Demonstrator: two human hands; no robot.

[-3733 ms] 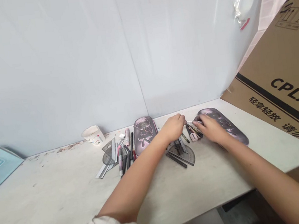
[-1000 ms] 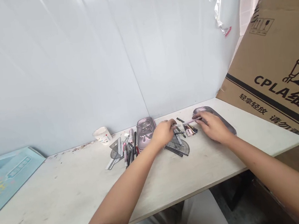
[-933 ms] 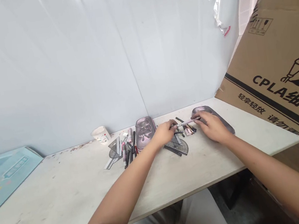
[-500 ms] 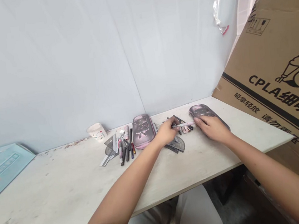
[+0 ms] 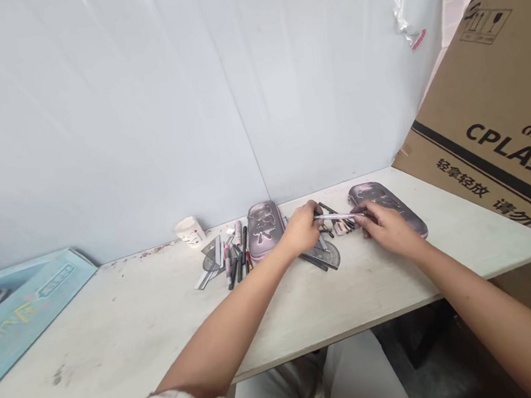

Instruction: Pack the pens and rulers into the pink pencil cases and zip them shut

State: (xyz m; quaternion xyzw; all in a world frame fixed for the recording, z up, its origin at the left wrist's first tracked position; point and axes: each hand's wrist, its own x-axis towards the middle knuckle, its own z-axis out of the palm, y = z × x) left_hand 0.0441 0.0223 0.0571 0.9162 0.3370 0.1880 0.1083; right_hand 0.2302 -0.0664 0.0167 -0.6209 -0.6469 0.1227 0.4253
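A slim, pale purple pen [image 5: 337,216] is held level above the table, its two ends between my hands. The fingers of my left hand [image 5: 303,228] pinch the left end, and my right hand [image 5: 384,227] grips the right end. Beneath the pen lie several dark pens or pencils [image 5: 328,208] and a small pink item [image 5: 340,229]. A clear protractor [image 5: 332,255] sits partly hidden below my left hand. Close behind my right hand is a dark, pink-patterned pencil case [image 5: 406,213]. A similar pencil case [image 5: 264,224] lies left of my left hand.
Left of the middle case are several markers and pens [image 5: 234,263] beside clear rulers [image 5: 210,266]. A white paper cup [image 5: 189,232] stands near the wall. A light-blue box [image 5: 43,314] lies at far left; a large cardboard box [image 5: 487,84] leans at the right.
The view has shifted, so things appear farther right. My right hand has turned slightly, its fingertips now at the pen's end. Both hands still hold the pen.
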